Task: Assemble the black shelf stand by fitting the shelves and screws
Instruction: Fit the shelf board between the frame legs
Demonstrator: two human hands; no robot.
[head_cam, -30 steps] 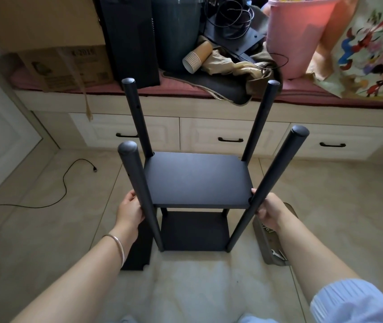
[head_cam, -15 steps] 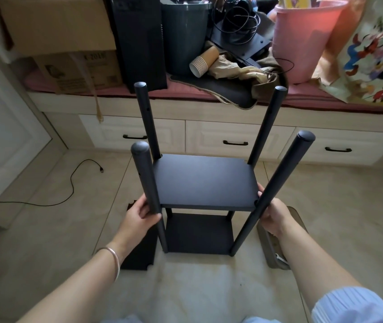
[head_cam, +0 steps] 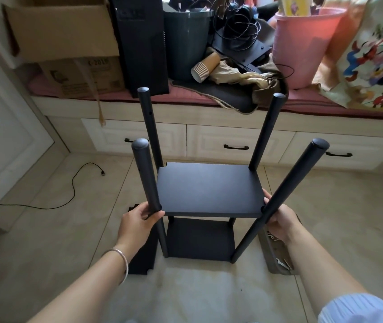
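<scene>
Head view: the black shelf stand (head_cam: 209, 190) is seen upright on the pale tiled floor (head_cam: 46, 229), and every place below is given from it. Four round, matt black poles with domed caps rise above a flat rectangular upper shelf (head_cam: 209, 188) with a fine grainy finish; a lower shelf (head_cam: 200, 238) is seen beneath it. At the far left corner of the upper shelf a small gap is shown beside the pole. The left hand (head_cam: 137, 222) is curled around the near left pole (head_cam: 147, 180) just under the shelf edge, a thin metal bangle (head_cam: 120, 262) being worn on that wrist. The right hand (head_cam: 279, 220) is wrapped around the near right pole (head_cam: 286, 194), its fingers touching the shelf's right edge. Another flat black panel (head_cam: 142, 259) is laid on the floor just left of the stand, and a shallow tray (head_cam: 276, 257) holding small hardware lies just right of it. Behind the stand a cream drawer bench (head_cam: 232, 141) is crowded with a cardboard box (head_cam: 64, 31), a dark bin (head_cam: 186, 43) and a pink bucket (head_cam: 302, 47). Open floor is left to the far left and far right, crossed on the left by a black cable (head_cam: 74, 190)
</scene>
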